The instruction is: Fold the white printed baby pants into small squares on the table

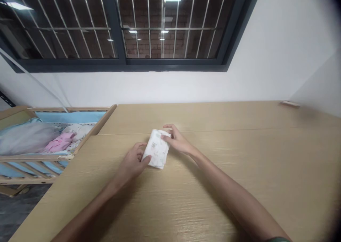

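A small white folded diaper point(156, 150), as far as its look tells, carries faint printed figures and sits tilted just over the wooden tabletop point(202, 199). My left hand point(135, 158) pinches its lower left edge, with the thumb on top and the fingers at the side. At the upper right corner my right hand point(177, 139) grips it, thumb on the printed face and index finger stretched past the edge. The diaper's underside is hidden, and I cannot tell whether it touches the wood.
To the left stands a wooden crib point(34, 158) with blue lining, holding a pink cloth point(60, 142) and a pale, bulky bundle point(29, 139). A barred window point(170, 65) is set in the white wall behind. Far right on the tabletop lies a small flat object point(290, 103).
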The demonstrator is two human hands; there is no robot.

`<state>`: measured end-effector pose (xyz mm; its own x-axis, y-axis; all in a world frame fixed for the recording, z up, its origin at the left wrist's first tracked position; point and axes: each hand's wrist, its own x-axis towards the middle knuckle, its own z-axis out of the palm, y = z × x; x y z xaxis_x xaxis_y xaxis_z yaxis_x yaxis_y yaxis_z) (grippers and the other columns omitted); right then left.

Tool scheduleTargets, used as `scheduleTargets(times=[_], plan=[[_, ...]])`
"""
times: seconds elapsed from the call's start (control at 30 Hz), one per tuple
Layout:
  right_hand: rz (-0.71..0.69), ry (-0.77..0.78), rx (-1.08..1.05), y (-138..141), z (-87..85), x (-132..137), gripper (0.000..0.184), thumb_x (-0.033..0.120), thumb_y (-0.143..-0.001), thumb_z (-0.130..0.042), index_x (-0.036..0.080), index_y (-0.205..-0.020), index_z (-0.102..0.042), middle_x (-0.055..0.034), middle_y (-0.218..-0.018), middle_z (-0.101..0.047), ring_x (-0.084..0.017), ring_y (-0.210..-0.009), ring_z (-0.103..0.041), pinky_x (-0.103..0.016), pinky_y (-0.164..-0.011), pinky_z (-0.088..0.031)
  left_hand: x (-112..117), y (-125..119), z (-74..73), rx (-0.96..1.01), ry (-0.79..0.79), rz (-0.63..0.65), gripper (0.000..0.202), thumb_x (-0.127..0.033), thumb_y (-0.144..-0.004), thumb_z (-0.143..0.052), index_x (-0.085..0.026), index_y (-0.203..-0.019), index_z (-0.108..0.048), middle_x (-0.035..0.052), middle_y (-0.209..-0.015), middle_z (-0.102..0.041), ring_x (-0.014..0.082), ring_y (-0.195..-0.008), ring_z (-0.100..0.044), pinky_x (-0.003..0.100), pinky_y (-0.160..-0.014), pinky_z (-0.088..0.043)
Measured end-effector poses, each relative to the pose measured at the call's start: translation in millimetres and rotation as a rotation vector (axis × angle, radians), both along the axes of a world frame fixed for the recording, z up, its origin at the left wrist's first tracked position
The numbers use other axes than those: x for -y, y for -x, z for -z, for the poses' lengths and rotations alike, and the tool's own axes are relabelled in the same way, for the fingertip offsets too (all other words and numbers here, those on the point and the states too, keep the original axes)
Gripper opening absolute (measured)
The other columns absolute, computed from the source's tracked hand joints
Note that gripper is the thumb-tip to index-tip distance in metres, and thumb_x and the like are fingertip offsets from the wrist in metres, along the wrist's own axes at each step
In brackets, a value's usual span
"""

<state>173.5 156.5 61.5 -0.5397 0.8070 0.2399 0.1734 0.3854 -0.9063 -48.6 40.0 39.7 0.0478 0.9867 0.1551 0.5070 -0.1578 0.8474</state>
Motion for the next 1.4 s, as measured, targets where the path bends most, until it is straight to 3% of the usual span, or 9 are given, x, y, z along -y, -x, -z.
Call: scheduleTargets(times=[0.2, 0.3, 0.4, 0.47, 0.57, 0.77, 1.03, 1.23, 1.4], plan=[[0.003, -0.042, 0.214, 9.4, 31.8, -11.9, 0.054, 0.050, -0.084, -0.072, 0.018, -0.124, -0.051, 0.0008, -0.083, -0.061, -0.016, -0.072, -0.058, -0.029, -0.064, -0.047, 12.2, -12.6, 21.2, -0.304, 0.068, -0.009, 0.055, -0.040, -0.092, -0.055, -0.018, -0.140, -0.042, 0.0044, -0.087, -0.071, 0.0245, -0.078, -0.069, 0.035, -0.067, -0.053], [0.014, -0.139, 0.285, 13.5, 43.1, -13.0, 0.045, 0.043, -0.089, -0.067, 0.017, -0.123, -0.054, -0.0045, -0.096, -0.067, -0.019, -0.085, -0.063, -0.034, -0.076, -0.052, 16.7, -20.2, 19.0, -0.585, -0.002, -0.072, 0.041, -0.037, -0.095, -0.051, -0.017, -0.130, -0.049, 0.0098, -0.095, -0.070, 0.0281, -0.088, -0.069, 0.038, -0.074, -0.053], [0.003, -0.334, 0.361, 15.9, 28.1, 1.2, 0.041, 0.039, -0.097, -0.058, 0.018, -0.131, -0.055, -0.0136, -0.128, -0.064, -0.026, -0.119, -0.059, -0.045, -0.101, -0.048, 26.3, -31.8, 12.4, -0.800, -0.244, -0.033, 0.032, -0.039, -0.099, -0.045, -0.017, -0.118, -0.059, 0.0155, -0.104, -0.069, 0.0321, -0.100, -0.066, 0.045, -0.086, -0.052], [-0.108, -0.473, 0.406, 17.1, 9.4, 20.0, 0.044, 0.040, -0.102, -0.049, 0.021, -0.141, -0.052, -0.0129, -0.148, -0.052, -0.027, -0.140, -0.045, -0.048, -0.116, -0.036, 35.6, -42.8, 12.3, -0.831, -0.374, 0.068, 0.034, -0.038, -0.101, -0.042, -0.017, -0.119, -0.062, 0.0169, -0.112, -0.068, 0.0322, -0.107, -0.063, 0.046, -0.092, -0.052], [-0.391, -0.538, 0.447, 19.6, -10.7, 52.3, 0.048, 0.041, -0.106, -0.040, 0.027, -0.152, -0.043, -0.0047, -0.161, -0.038, -0.023, -0.150, -0.031, -0.047, -0.123, -0.027, 49.9, -60.6, 22.6, -0.878, -0.357, 0.193, 0.034, -0.035, -0.099, -0.044, -0.015, -0.112, -0.068, 0.0185, -0.107, -0.070, 0.0337, -0.103, -0.066, 0.047, -0.086, -0.056], [-0.680, -0.406, 0.531, 19.4, 7.5, 72.3, 0.048, 0.040, -0.109, -0.033, 0.026, -0.154, -0.041, -0.0016, -0.159, -0.041, -0.017, -0.152, -0.026, -0.039, -0.127, -0.019, 63.1, -79.3, 45.3, -0.980, -0.271, 0.357, 0.033, -0.020, -0.097, -0.042, -0.016, -0.100, -0.074, 0.0182, -0.094, -0.074, 0.0332, -0.089, -0.071, 0.051, -0.078, -0.058], [-0.557, -0.504, 0.573, 15.4, 32.0, 13.5, 0.055, 0.045, -0.109, -0.030, 0.030, -0.160, -0.022, 0.0012, -0.167, -0.019, -0.019, -0.155, -0.013, -0.044, -0.128, -0.005, 60.3, -77.7, 47.7, -1.040, -0.430, 0.253, 0.051, -0.027, -0.098, -0.036, 0.007, -0.130, -0.055, 0.0347, -0.133, -0.059, 0.0437, -0.129, -0.055, 0.058, -0.101, -0.050], [-0.401, -0.507, 0.573, 14.1, 43.0, -21.4, 0.060, 0.054, -0.107, -0.022, 0.029, -0.162, -0.016, 0.0025, -0.168, -0.015, -0.021, -0.156, -0.006, -0.041, -0.128, 0.001, 60.3, -78.0, 44.1, -0.989, -0.459, 0.185, 0.043, -0.025, -0.095, -0.040, 0.000, -0.125, -0.059, 0.0282, -0.129, -0.065, 0.0376, -0.125, -0.059, 0.050, -0.101, -0.052], [-0.203, -0.411, 0.552, 11.2, 50.2, -23.3, 0.067, 0.057, -0.106, -0.024, 0.022, -0.162, -0.018, -0.0056, -0.169, -0.014, -0.025, -0.156, -0.008, -0.044, -0.127, -0.005, 35.7, -51.0, 27.4, -0.687, -0.362, 0.071, 0.025, -0.026, -0.098, -0.040, -0.019, -0.104, -0.064, 0.0107, -0.102, -0.074, 0.0231, -0.095, -0.069, 0.035, -0.085, -0.055]])
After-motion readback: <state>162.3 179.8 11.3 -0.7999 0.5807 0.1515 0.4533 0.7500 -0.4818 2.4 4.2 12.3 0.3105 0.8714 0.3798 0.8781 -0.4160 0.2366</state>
